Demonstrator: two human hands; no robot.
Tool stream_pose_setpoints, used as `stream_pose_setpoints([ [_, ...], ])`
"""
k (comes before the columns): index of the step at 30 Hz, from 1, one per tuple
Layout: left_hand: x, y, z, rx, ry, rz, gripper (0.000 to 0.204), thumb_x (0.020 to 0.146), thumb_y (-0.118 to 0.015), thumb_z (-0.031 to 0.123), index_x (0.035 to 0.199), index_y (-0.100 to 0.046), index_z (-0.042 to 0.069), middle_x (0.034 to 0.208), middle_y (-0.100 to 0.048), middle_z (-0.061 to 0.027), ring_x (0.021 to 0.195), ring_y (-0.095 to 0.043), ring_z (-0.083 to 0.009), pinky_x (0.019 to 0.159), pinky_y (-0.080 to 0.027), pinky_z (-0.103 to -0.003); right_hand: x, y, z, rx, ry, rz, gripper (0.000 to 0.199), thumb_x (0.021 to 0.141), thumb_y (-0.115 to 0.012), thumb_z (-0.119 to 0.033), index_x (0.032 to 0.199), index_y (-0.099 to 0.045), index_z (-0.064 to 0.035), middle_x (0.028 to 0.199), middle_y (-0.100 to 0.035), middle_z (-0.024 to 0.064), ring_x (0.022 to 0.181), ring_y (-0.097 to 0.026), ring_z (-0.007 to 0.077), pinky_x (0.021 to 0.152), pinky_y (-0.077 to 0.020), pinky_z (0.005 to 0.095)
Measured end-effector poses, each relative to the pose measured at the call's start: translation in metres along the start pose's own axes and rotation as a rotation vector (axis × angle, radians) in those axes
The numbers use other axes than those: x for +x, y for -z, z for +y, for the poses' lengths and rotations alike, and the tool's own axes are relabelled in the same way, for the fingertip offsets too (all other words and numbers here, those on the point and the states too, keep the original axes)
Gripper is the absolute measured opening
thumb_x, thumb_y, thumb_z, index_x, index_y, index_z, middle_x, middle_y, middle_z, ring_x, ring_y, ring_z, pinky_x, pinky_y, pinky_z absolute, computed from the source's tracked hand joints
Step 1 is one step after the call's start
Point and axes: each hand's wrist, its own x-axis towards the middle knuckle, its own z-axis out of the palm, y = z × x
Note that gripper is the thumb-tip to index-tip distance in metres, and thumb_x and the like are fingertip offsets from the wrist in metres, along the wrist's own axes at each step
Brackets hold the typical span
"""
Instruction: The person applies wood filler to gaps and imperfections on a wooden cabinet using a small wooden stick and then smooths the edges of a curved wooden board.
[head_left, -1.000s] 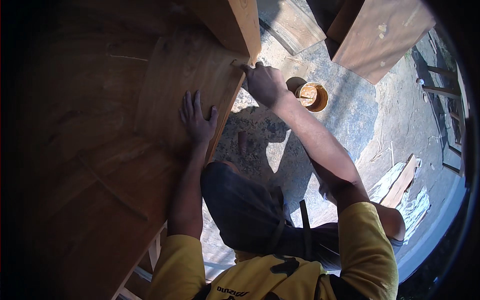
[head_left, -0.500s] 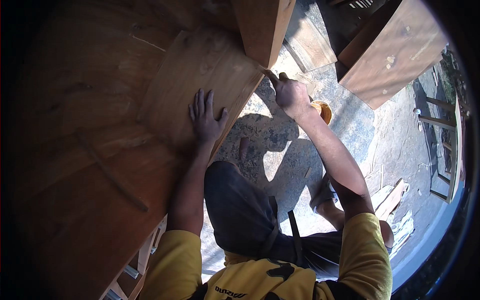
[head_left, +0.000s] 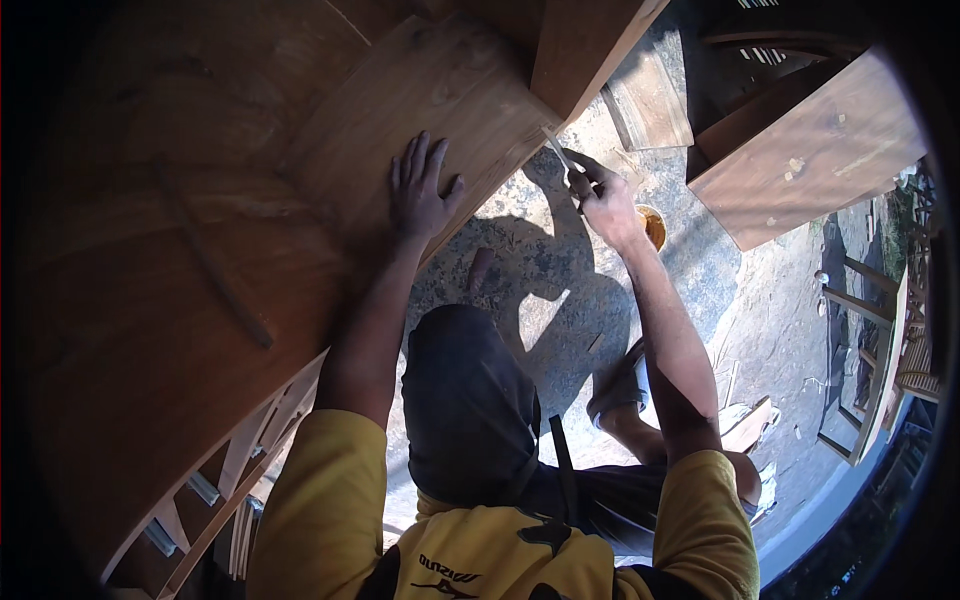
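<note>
My left hand (head_left: 422, 198) lies flat on a brown wooden panel (head_left: 465, 85), fingers stretched and slightly spread. In my right hand (head_left: 608, 208) is a narrow-bladed hand tool (head_left: 560, 150) with a dark handle; whether it is a putty knife or a chisel I cannot tell. Its pale blade points up and left, with the tip at the panel's edge, close to the foot of an upright wooden board (head_left: 585, 55). Whether the tip touches the wood is not clear. Below and right of this hand, a round tub (head_left: 652, 228) holding orange-brown matter stands on the ground, partly covered by my wrist.
A thin dark strip (head_left: 212, 255) rests on the large wooden surface at left. Wooden boxwork (head_left: 815, 150) and a loose board (head_left: 648, 105) occupy the far right. A wooden frame (head_left: 880, 360) stands at the right rim. My bent knee (head_left: 465, 390) is below the panel edge.
My right hand has drawn back a little from the panel's corner, and the tool's blade now shows. My left hand stays flat on the panel. The whole view has shifted slightly.
</note>
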Motion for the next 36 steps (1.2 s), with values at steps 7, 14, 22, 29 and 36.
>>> stream_pose_setpoints([
  [7,-0.036,-0.011,0.024,0.095,0.156,0.112,0.065,0.096,-0.059,0.041,0.153,-0.042,0.016,0.161,-0.034,-0.0166,0.149,-0.032,-0.0337,0.121,-0.023,-0.055,-0.070,-0.027,-0.005,0.270,-0.224,0.012,0.036,0.103,-0.052,-0.014,0.136,-0.062,-0.0045,0.094,-0.071,0.0079,0.077,-0.060,0.0137,0.072,-0.0477,0.0283],
  [14,-0.228,0.039,0.061,-1.621,0.771,-0.429,0.048,0.099,-0.060,0.027,0.142,-0.055,0.007,0.146,-0.052,-0.0191,0.141,-0.045,-0.0328,0.118,-0.033,-0.043,-0.101,-0.008,-0.042,0.476,-0.349,-0.192,0.040,0.106,-0.053,-0.024,0.142,-0.057,-0.0070,0.092,-0.073,0.0056,0.061,-0.060,0.0087,0.055,-0.0475,0.0232],
  [22,-0.298,0.247,0.075,-0.135,0.200,0.266,0.029,0.096,-0.064,0.013,0.124,-0.066,0.003,0.131,-0.060,-0.0169,0.124,-0.057,-0.0317,0.104,-0.047,-0.044,-0.089,-0.027,-0.071,0.301,-0.220,-0.482,0.041,0.107,-0.054,-0.031,0.138,-0.060,-0.0055,0.090,-0.071,0.0049,0.064,-0.060,0.0087,0.057,-0.0508,0.0239],
  [29,-0.237,0.350,0.044,0.450,0.351,0.521,0.035,0.102,-0.054,0.020,0.132,-0.057,0.001,0.130,-0.057,-0.0210,0.119,-0.056,-0.0375,0.098,-0.045,-0.047,-0.079,-0.081,-0.097,0.402,-0.201,-0.678,0.046,0.107,-0.052,-0.030,0.146,-0.051,-0.0048,0.092,-0.072,0.0097,0.061,-0.062,0.0101,0.054,-0.0525,0.0246],
  [36,-0.239,0.346,0.005,0.263,0.678,0.294,0.048,0.106,-0.044,0.035,0.088,-0.065,-0.004,0.088,-0.068,-0.0266,0.084,-0.065,-0.0470,0.074,-0.049,-0.055,-0.129,-0.181,-0.050,0.685,-0.243,-0.646,0.039,0.106,-0.052,-0.026,0.138,-0.059,-0.0048,0.086,-0.070,0.0103,0.056,-0.057,0.0108,0.051,-0.0461,0.0275],
])
